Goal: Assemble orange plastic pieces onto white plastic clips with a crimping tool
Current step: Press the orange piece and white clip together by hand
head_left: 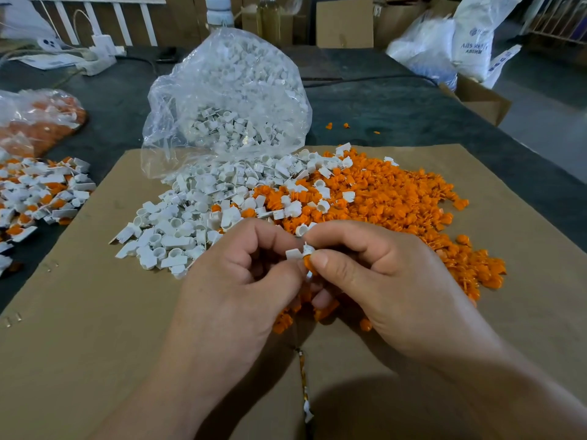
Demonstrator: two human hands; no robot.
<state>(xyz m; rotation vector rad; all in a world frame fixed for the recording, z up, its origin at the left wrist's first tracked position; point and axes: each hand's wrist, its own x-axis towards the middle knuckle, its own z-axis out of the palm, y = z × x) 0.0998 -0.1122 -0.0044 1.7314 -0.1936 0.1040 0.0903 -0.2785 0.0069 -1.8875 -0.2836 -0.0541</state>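
A brown cardboard sheet (95,312) lies on the dark tabletop (397,100), with a white power strip (98,63) far left, a bottle (219,11) behind, and white sacks (473,42) far right.

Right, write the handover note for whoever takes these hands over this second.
Left hand pinches a white clip; right hand pinches an orange piece against it. Whether it is seated cannot be told.
Loose white clips spill from the clear bag onto the cardboard; loose orange pieces lie to their right.
Done: a heap of joined parts at far left.
Left: both loose piles. No crimping tool is in view.
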